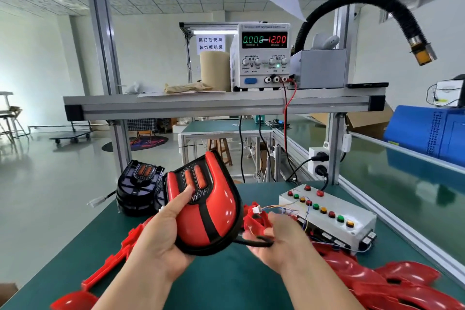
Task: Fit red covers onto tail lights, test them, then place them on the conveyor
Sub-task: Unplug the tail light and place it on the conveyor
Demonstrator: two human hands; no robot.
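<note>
Left hand [161, 231] gripping red-covered tail light [208, 211], thumb pressed on its face, right hand [279, 241] pinching black cable [254, 243], button box [334, 219] just beside, power supply [261, 58] showing 12.00

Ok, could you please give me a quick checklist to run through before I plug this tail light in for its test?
1. Red cover seated on the tail light: ok from the front; back hidden.
2. Left hand gripping the tail light: ok.
3. Right hand holding its black cable: ok.
4. Power supply reading 12.00 volts, zero current: ok.
5. Cable joined to the white connector from the test box: not ok, looks unjoined.
6. Cable's plug undamaged: cannot tell, blurred.
</note>
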